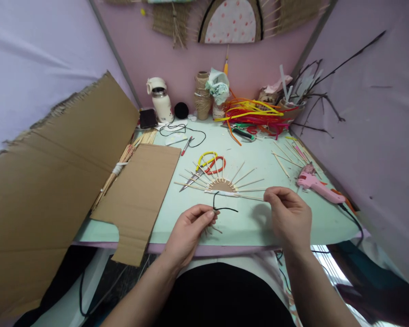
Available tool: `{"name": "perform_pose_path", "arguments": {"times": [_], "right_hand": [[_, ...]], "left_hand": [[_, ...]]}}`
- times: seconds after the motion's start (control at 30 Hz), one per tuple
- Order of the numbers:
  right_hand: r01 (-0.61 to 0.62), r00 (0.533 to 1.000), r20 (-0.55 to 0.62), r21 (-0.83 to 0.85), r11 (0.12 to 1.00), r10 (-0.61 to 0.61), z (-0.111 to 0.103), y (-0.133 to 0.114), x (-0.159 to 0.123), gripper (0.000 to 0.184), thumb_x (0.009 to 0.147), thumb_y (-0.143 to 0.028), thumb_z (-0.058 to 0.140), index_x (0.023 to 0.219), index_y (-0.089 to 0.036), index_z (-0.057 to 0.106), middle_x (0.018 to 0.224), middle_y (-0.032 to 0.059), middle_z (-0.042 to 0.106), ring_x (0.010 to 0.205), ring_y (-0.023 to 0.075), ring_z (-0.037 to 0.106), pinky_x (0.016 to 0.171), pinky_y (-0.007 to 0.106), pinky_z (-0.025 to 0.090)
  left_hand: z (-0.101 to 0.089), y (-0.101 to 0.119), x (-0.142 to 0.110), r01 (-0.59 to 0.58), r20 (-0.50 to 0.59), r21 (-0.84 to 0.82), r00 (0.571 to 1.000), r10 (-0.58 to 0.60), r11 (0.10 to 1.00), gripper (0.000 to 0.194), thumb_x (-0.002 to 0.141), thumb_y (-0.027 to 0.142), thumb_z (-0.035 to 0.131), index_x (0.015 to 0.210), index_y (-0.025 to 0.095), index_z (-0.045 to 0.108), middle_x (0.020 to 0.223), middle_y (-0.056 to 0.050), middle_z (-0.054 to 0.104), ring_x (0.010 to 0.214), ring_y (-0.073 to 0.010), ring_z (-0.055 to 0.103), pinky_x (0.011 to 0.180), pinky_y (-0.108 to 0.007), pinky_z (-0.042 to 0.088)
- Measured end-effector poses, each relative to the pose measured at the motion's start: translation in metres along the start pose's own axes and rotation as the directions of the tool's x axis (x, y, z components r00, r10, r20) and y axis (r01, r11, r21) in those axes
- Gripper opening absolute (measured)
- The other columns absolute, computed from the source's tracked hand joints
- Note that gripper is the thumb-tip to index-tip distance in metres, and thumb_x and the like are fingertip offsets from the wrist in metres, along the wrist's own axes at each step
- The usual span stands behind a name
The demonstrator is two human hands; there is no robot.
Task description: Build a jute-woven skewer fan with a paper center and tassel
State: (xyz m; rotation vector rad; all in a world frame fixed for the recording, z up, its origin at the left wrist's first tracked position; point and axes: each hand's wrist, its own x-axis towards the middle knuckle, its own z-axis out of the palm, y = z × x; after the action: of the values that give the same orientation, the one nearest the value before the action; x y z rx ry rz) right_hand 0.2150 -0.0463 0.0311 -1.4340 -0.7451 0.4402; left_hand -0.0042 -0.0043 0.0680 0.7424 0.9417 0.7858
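A small cardboard half-circle (221, 185) lies on the table with thin wooden sticks fanning out from its curved edge and a white strip along its straight side. My right hand (291, 215) is closed, with thumb and finger pinching the end of the lowest wooden stick (250, 196) on the right. In front of the half-circle, my left hand (192, 229) pinches a black cord (227, 209), whose ends stick up and out to the right. Brown strands hang below the left fingers. Scissors (209, 165) with yellow and red handles lie behind, partly under the sticks.
A cardboard sheet (150, 181) overhangs the front edge at left, beside bundled sticks (117, 168). A pink glue gun (318, 184) with a cable lies right. At the back stand a white bottle (162, 106), a twine spool (202, 97) and coloured pipe cleaners (259, 111).
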Motion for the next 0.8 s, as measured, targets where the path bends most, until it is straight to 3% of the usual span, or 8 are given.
{"name": "perform_pose_path", "arguments": {"times": [0.17,0.3,0.37,0.43,0.5,0.57,0.67,0.8], "right_hand": [[-0.070,0.994,0.088,0.085,0.994,0.062,-0.005,0.004,0.006,0.019,0.086,-0.038,0.067,0.082,-0.019,0.067,0.077,0.0005,0.064,0.074,0.0146,0.058,0.074,0.030,0.047],[-0.079,0.993,0.097,0.199,0.977,0.061,-0.008,0.006,0.006,0.025,0.091,-0.042,0.062,0.079,-0.020,0.067,0.078,0.0008,0.063,0.073,0.0134,0.056,0.073,0.029,0.046],[-0.028,0.993,0.114,0.164,0.986,0.009,-0.007,0.003,0.003,0.032,0.094,-0.043,0.057,0.074,-0.020,0.066,0.076,0.0010,0.062,0.073,0.0140,0.056,0.072,0.029,0.045],[0.027,0.987,0.154,0.105,0.994,-0.043,-0.005,-0.002,-0.002,0.035,0.097,-0.041,0.053,0.071,-0.021,0.065,0.075,0.0011,0.062,0.074,0.0146,0.056,0.072,0.029,0.045],[0.075,0.976,0.204,0.033,0.997,-0.080,-0.002,-0.006,-0.007,0.035,0.098,-0.039,0.051,0.073,-0.021,0.066,0.076,0.0011,0.063,0.074,0.0146,0.057,0.072,0.029,0.046],[0.125,0.952,0.286,-0.044,0.991,-0.108,0.001,-0.009,-0.010,0.028,0.097,-0.038,0.053,0.079,-0.022,0.066,0.079,0.0008,0.065,0.075,0.0148,0.058,0.073,0.029,0.047],[0.238,0.876,0.451,-0.100,0.966,-0.170,0.005,-0.009,-0.009,0.017,0.090,-0.038,0.066,0.101,-0.025,0.066,0.097,0.0031,0.068,0.088,0.0186,0.062,0.076,0.032,0.050],[0.497,0.732,0.596,-0.135,0.857,-0.330,0.008,-0.012,0.004,0.060,0.083,-0.042,0.074,0.136,-0.031,0.049,0.141,0.0094,0.052,0.129,0.0270,0.048,0.099,0.042,0.047]], "left_hand": [[-0.010,0.025,-0.021,-0.223,-0.126,-0.034,0.968,0.217,0.974,0.027,0.066,0.035,0.087,0.083,0.018,0.075,0.082,-0.003,0.072,0.075,-0.0123,0.064,0.073,-0.023,0.051],[-0.017,0.051,-0.045,-0.519,-0.119,0.087,0.842,0.526,0.850,0.019,0.074,0.033,0.081,0.087,0.021,0.076,0.087,-0.003,0.070,0.078,-0.0136,0.064,0.071,-0.022,0.052],[-0.014,0.054,-0.044,-0.571,-0.077,0.127,0.810,0.582,0.811,0.015,0.075,0.034,0.080,0.083,0.022,0.076,0.089,-0.003,0.069,0.078,-0.0135,0.063,0.071,-0.023,0.051],[-0.007,0.047,-0.031,-0.506,-0.050,0.160,0.853,0.519,0.847,0.016,0.076,0.036,0.079,0.078,0.021,0.075,0.087,-0.002,0.068,0.077,-0.0127,0.061,0.072,-0.022,0.050],[0.001,0.033,-0.012,-0.354,-0.024,0.206,0.930,0.367,0.912,0.020,0.077,0.039,0.078,0.080,0.019,0.075,0.081,-0.002,0.068,0.076,-0.0123,0.059,0.070,-0.021,0.047],[0.009,0.017,0.008,-0.221,0.016,0.249,0.974,0.224,0.943,0.025,0.077,0.041,0.076,0.079,0.016,0.074,0.071,-0.001,0.065,0.069,-0.0115,0.056,0.065,-0.022,0.044],[0.016,0.001,0.025,-0.126,0.049,0.251,0.992,0.117,0.960,0.031,0.072,0.043,0.078,0.083,0.014,0.073,0.068,0.000,0.063,0.064,-0.0105,0.052,0.063,-0.022,0.042],[0.012,-0.004,0.029,-0.124,0.052,0.307,0.992,0.113,0.944,0.032,0.071,0.040,0.077,0.090,0.015,0.073,0.075,-0.001,0.067,0.070,-0.0121,0.056,0.068,-0.024,0.044]]}}
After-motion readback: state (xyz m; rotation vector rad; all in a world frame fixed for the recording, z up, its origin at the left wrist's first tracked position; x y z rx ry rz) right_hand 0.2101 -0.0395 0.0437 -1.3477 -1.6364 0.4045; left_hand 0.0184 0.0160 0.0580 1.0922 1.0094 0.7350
